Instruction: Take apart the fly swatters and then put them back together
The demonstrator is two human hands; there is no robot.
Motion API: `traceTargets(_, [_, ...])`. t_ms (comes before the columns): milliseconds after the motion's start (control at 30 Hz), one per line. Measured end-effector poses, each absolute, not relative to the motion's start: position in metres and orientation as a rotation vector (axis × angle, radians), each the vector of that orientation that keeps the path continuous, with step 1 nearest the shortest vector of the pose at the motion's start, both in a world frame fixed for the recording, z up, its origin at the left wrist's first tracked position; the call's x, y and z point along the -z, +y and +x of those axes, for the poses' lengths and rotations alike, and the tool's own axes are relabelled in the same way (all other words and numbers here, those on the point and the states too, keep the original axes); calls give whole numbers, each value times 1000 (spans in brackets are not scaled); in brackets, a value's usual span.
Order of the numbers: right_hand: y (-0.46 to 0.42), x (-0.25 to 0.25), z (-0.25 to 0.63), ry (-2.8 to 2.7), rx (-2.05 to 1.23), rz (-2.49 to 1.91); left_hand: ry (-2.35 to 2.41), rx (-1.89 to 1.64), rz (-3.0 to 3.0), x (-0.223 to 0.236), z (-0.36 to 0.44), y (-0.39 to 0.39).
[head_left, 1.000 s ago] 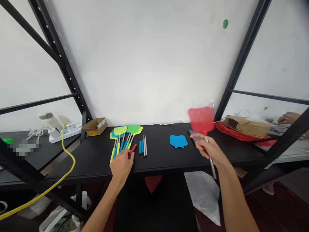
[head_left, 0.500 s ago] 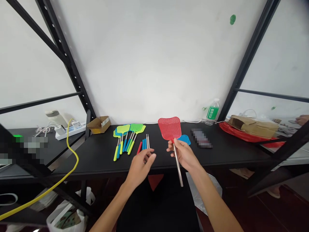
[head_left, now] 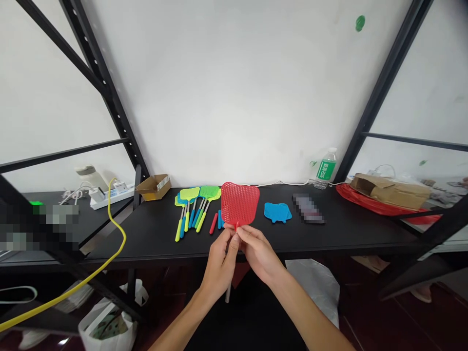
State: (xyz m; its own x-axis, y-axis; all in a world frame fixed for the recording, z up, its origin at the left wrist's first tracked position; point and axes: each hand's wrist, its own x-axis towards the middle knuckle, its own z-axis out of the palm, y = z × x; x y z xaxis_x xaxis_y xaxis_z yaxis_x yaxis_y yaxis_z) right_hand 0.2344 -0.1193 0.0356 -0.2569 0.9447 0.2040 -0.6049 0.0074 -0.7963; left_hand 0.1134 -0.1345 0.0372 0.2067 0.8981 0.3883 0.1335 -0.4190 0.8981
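Note:
Both my hands hold a red fly swatter (head_left: 240,204) upright over the table's front edge. My left hand (head_left: 220,261) and my right hand (head_left: 259,251) are closed, pinching it where the mesh head meets the metal rod. The rod's lower end (head_left: 228,295) shows below my hands. Just behind, a red handle grip (head_left: 214,223) lies beside blue grips (head_left: 220,219), partly hidden by the swatter. To the right is a loose blue swatter head (head_left: 278,212). Several swatters with green, yellow and blue heads (head_left: 210,192) lie fanned out on the left.
A small cardboard box (head_left: 153,187) stands at the back left of the black table (head_left: 146,234). A phone (head_left: 308,208) and a water bottle (head_left: 325,168) are at the right. Black shelf posts rise on both sides, and a yellow cable (head_left: 117,248) hangs at left.
My right hand has brought the red swatter left to the middle. My left hand has left the red grip and now also grasps the swatter at its neck.

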Motion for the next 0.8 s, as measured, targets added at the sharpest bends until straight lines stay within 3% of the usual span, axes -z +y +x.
traceTargets(333, [-117, -59, 273, -964, -1190, -793, 1456, -1230, 2129, -34, 109, -133])
traceTargets(533, [-122, -54, 263, -1000, -1307, -839, 1705, -1265, 2544, -22, 104, -129])
traceTargets(800, [-114, -44, 264, -910, -1368, -729, 1591, -1110, 2567, -26, 103, -132])
